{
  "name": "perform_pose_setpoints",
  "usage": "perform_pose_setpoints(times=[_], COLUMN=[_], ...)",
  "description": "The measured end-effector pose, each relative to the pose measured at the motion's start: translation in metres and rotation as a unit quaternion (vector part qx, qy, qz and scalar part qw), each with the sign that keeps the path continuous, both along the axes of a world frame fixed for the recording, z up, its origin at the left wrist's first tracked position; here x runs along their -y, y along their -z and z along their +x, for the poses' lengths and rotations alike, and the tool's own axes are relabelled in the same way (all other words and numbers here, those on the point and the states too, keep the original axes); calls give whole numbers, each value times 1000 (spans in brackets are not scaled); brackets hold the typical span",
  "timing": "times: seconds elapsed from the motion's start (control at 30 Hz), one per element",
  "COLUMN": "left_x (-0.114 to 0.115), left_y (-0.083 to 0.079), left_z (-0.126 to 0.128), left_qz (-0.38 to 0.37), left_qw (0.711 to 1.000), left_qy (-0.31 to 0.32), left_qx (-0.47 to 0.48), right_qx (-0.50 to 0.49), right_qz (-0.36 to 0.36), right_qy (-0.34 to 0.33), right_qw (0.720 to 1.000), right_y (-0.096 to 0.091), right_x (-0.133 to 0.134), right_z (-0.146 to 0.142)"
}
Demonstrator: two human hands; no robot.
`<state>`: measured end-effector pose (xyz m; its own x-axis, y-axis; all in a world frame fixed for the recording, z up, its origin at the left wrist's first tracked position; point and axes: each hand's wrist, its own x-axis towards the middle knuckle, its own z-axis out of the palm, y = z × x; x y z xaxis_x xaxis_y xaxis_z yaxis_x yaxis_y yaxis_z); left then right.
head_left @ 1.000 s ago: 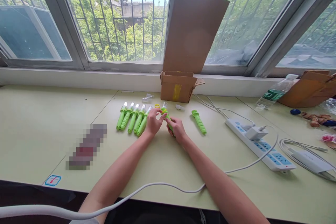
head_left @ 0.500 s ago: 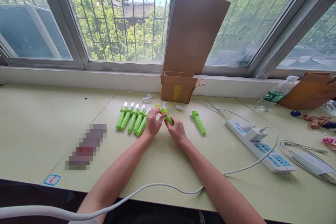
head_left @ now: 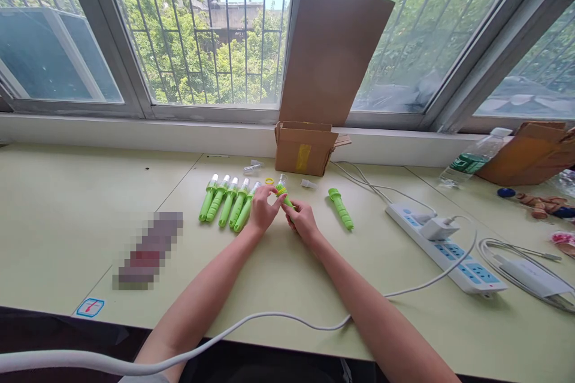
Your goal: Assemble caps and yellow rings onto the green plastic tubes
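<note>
Between both hands is a green ribbed plastic stick [head_left: 288, 201] with a yellow-green collar and a clear tip, tilted with the tip away from me. My left hand [head_left: 263, 210] pinches its collar with thumb and fingers. Around the lower end of the same stick, my right hand [head_left: 304, 220] is closed. Just left of my left hand lie several similar green sticks with clear caps [head_left: 217, 198] in a row, the nearest partly hidden by that hand. To the right lies a single green stick [head_left: 341, 209] with no clear cap visible.
Behind the hands are a yellow ring [head_left: 269, 181], a loose clear cap [head_left: 308, 184] and other clear pieces [head_left: 253, 168]. A cardboard box [head_left: 303, 152] stands against the sill. On the right are a power strip [head_left: 444, 251], cables and a water bottle [head_left: 476, 158]. A white cable [head_left: 269, 315] crosses in front.
My right hand has shifted its grip slightly lower on the stick, with its fingers curled more beneath it. My left hand stays at the collar.
</note>
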<state>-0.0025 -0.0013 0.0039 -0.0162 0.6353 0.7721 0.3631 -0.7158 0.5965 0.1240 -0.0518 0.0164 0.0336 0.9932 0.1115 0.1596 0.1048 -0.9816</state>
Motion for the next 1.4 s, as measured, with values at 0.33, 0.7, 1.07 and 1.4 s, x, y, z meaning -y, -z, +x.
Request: perform_pose_setpoints(times=[0.33,0.7,1.07,1.4], left_x=[1,2,1,1], left_y=[2,0,-1,4], left_z=[1,0,3,2], left_qz=[1,27,12,16], left_qw=[1000,999,1000,1000], left_qy=[0,-20,3,13], left_qx=[26,0,3,19], right_qx=[126,199,-78,70], right_qz=[56,123,-21,34], right_qy=[21,75,-24,-15], right_qw=[990,969,996,997], right_y=[1,1,-1,3], right_x=[-2,0,0,-4], right_z=[3,1,2,5])
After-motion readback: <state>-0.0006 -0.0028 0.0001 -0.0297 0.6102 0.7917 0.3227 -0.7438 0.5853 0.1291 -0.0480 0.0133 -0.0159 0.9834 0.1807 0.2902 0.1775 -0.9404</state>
